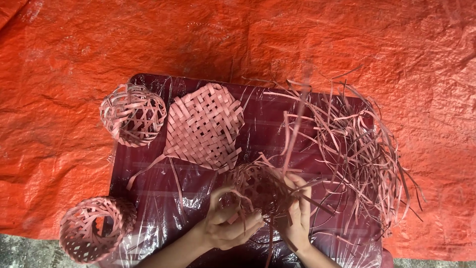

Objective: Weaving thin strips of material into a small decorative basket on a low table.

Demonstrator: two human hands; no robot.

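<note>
My left hand [229, 223] and my right hand [299, 211] both grip a small, partly woven ball-shaped basket [259, 186] of thin reddish strips, held just above the near edge of a dark plastic-covered table [148, 168]. Loose strip ends stick out of the basket, and one long strip [297, 119] rises from it towards the far side. My left fingers curl round its lower left, and my right fingers press on its right side.
A flat woven mat [206, 126] lies at the table's middle. A finished openwork basket [133, 114] sits at the far left corner, another one [94, 229] at the near left. A tangled pile of loose strips [357, 144] fills the right side. An orange tarpaulin [347, 39] lies underneath.
</note>
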